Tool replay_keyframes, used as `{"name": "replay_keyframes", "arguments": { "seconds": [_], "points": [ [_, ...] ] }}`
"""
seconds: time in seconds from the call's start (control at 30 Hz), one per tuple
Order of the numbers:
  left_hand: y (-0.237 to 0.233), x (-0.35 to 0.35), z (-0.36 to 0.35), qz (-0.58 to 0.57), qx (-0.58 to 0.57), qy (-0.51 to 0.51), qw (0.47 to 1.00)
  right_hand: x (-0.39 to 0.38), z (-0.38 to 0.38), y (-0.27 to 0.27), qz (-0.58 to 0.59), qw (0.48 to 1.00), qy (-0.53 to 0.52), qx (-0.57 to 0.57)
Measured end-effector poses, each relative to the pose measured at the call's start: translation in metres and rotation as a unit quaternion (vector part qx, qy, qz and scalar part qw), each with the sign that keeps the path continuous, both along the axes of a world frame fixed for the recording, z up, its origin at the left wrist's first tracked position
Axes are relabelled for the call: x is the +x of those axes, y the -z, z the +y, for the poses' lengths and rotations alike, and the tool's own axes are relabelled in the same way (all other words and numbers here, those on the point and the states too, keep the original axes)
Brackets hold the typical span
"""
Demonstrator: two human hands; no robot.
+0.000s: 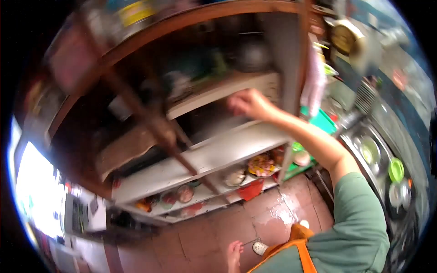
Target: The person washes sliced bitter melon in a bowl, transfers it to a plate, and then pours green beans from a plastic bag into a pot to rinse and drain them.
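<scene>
My right hand (248,104) is stretched out in front of the wooden cabinet (291,54), near a pale panel (223,95) above a dark gap. Its fingers look curled but are smeared by motion, so I cannot see whether they hold anything. Just below it runs a white shelf (218,152). Low over the tiled floor, by my body, my left hand (234,251) hangs with fingers loosely bent and apart, and nothing shows in it.
Bowls and a plate of colourful food (261,165) stand on the lower shelf, near a red item (251,189). To the right is a metal sink (364,141) with a green bowl (396,169). A wet patch (282,211) shines on the floor tiles. Pans (346,36) hang on the wall.
</scene>
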State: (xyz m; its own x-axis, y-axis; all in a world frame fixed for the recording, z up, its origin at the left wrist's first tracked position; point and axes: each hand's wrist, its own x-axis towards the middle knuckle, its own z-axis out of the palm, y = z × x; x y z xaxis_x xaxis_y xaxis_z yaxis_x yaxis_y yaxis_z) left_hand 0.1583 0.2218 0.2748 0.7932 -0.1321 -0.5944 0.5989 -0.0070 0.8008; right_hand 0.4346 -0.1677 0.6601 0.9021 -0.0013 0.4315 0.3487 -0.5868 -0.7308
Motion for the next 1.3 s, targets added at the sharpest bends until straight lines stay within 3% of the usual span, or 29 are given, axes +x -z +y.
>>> {"name": "replay_keyframes", "arguments": {
  "seconds": [0.07, 0.1, 0.13, 0.17, 0.2, 0.23, 0.27, 0.3, 0.33, 0.4, 0.43, 0.47, 0.53, 0.57, 0.6, 0.63, 0.67, 0.7, 0.8, 0.87, 0.93, 0.97, 1.0, 1.07, 1.2, 1.27, 1.3],
  "points": [
    [0.0, -0.005, -0.016, 0.027, 0.006, 0.027, 0.999, -0.091, -0.046, 0.071, -0.071, 0.996, -0.054, -0.025],
    [0.02, -0.004, -0.021, 0.054, -0.002, 0.033, 0.998, -0.147, -0.067, 0.102, 0.12, 0.993, 0.008, -0.02],
    [0.03, 0.0, -0.035, 0.053, 0.01, 0.067, 0.996, -0.192, -0.096, 0.167, 0.108, 0.993, 0.045, 0.009],
    [0.037, 0.003, -0.052, 0.05, 0.023, 0.099, 0.994, -0.249, -0.122, 0.219, 0.244, 0.958, 0.104, 0.111],
    [0.042, 0.007, -0.07, 0.043, 0.035, 0.124, 0.991, -0.31, -0.148, 0.283, 0.258, 0.926, 0.205, 0.182],
    [0.046, 0.011, -0.092, 0.014, 0.032, 0.165, 0.986, -0.374, -0.16, 0.299, 0.269, 0.841, 0.33, 0.334],
    [0.055, 0.02, -0.123, 0.005, 0.029, 0.201, 0.979, -0.437, -0.178, 0.323, 0.233, 0.714, 0.458, 0.475],
    [0.062, 0.03, -0.158, -0.002, 0.027, 0.233, 0.972, -0.503, -0.202, 0.358, 0.161, 0.641, 0.545, 0.516],
    [0.067, 0.04, -0.185, -0.008, 0.028, 0.262, 0.965, -0.558, -0.222, 0.358, 0.13, 0.553, 0.64, 0.517],
    [0.037, 0.053, -0.289, 0.01, -0.019, 0.323, 0.946, -0.658, -0.268, 0.353, 0.035, 0.436, 0.732, 0.522],
    [0.017, 0.054, -0.348, -0.011, -0.016, 0.362, 0.932, -0.703, -0.286, 0.352, -0.024, 0.44, 0.753, 0.489],
    [0.002, 0.051, -0.41, -0.033, -0.019, 0.4, 0.916, -0.73, -0.304, 0.336, -0.068, 0.369, 0.807, 0.456],
    [-0.001, 0.06, -0.526, -0.082, -0.046, 0.51, 0.855, -0.763, -0.335, 0.3, -0.078, 0.302, 0.815, 0.488],
    [-0.024, 0.047, -0.586, -0.085, -0.082, 0.528, 0.841, -0.771, -0.352, 0.287, -0.069, 0.306, 0.81, 0.496],
    [-0.049, 0.035, -0.639, -0.16, -0.033, 0.58, 0.798, -0.775, -0.363, 0.28, -0.054, 0.315, 0.803, 0.503],
    [-0.038, 0.031, -0.69, -0.168, -0.087, 0.594, 0.782, -0.791, -0.373, 0.301, -0.068, 0.336, 0.784, 0.517],
    [-0.058, 0.017, -0.737, -0.202, -0.083, 0.637, 0.739, -0.812, -0.385, 0.341, -0.079, 0.359, 0.762, 0.533],
    [-0.071, 0.003, -0.778, -0.184, -0.095, 0.645, 0.736, -0.82, -0.395, 0.366, -0.091, 0.381, 0.737, 0.551],
    [-0.089, -0.025, -0.878, -0.212, -0.095, 0.685, 0.691, -0.786, -0.377, 0.331, -0.122, 0.391, 0.751, 0.517],
    [-0.071, -0.026, -0.937, -0.181, -0.127, 0.7, 0.679, -0.751, -0.361, 0.3, -0.094, 0.382, 0.777, 0.492],
    [-0.061, -0.029, -0.991, -0.22, -0.086, 0.707, 0.667, -0.707, -0.367, 0.266, -0.087, 0.354, 0.79, 0.493],
    [-0.032, -0.026, -1.028, -0.303, -0.088, 0.698, 0.642, -0.689, -0.377, 0.258, -0.069, 0.376, 0.776, 0.501],
    [-0.002, -0.023, -1.066, -0.386, -0.093, 0.685, 0.611, -0.671, -0.391, 0.253, -0.054, 0.398, 0.762, 0.507],
    [-0.011, -0.032, -1.124, -0.424, -0.07, 0.678, 0.596, -0.631, -0.429, 0.254, -0.048, 0.46, 0.721, 0.515],
    [-0.023, -0.041, -1.219, -0.454, -0.124, 0.658, 0.588, -0.554, -0.551, 0.274, -0.046, 0.473, 0.692, 0.544],
    [-0.019, -0.038, -1.254, -0.485, -0.07, 0.657, 0.574, -0.534, -0.611, 0.314, -0.042, 0.521, 0.704, 0.481],
    [-0.023, -0.035, -1.257, -0.487, -0.061, 0.655, 0.574, -0.523, -0.64, 0.319, -0.044, 0.513, 0.707, 0.485]
  ]
}}
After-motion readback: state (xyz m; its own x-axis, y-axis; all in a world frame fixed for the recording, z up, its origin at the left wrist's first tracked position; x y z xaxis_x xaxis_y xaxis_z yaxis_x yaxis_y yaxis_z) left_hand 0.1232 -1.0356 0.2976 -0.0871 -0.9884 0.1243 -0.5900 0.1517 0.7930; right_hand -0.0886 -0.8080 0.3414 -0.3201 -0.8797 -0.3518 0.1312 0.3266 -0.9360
